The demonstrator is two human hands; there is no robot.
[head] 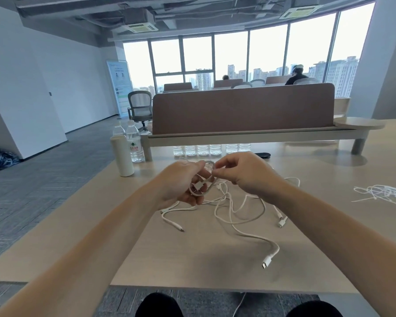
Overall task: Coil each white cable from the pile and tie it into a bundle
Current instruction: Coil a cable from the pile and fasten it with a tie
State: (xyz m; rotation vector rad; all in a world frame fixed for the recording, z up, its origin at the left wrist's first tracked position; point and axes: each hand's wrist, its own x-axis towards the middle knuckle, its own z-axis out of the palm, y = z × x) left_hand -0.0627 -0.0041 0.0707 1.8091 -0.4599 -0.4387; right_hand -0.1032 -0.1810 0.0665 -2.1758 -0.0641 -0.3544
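Coil [202,182] sits above the table [192,259] in the left hand [181,184], fingers curled round its loops; the right hand [242,172] pinches its top strand. Risk: 1 slack pinch and loops could spring open, or snag the pile [233,209] below.

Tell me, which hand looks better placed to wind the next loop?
Probably the right hand: it already pinches the top of the white coil, free to pull more cable round, while the left hand grips the coil's loops.

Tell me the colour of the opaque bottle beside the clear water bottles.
The opaque bottle is plain cream-white, best in the head view.
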